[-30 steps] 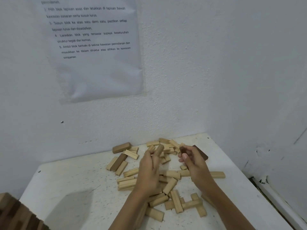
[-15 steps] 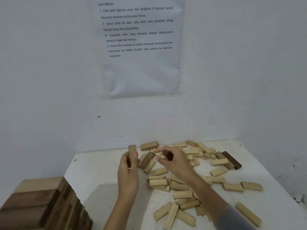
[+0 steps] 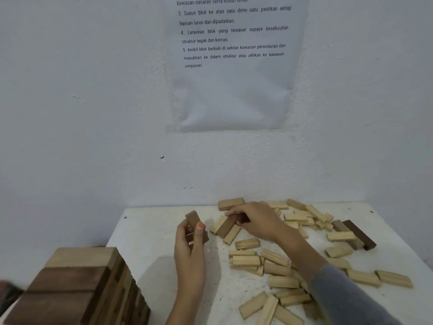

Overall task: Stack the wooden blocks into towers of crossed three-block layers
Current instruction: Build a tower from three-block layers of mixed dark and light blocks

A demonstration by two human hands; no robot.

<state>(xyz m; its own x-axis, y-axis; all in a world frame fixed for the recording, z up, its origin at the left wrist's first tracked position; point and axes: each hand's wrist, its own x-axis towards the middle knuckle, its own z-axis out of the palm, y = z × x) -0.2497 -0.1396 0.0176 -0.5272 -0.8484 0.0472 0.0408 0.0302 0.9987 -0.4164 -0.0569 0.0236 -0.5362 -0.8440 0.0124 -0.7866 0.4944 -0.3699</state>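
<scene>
Standing well left of the left hand is a tower of crossed layers. That hand grips brown blocks upright. Just right of it, the right hand pinches a dark block over loose blocks scattered on the table.

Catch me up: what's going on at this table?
A person is at a loose pile of wooden blocks on the white table. The left hand grips a brown block; the right hand pinches a dark block above the pile. One stacked tower stands at the near left.
</scene>
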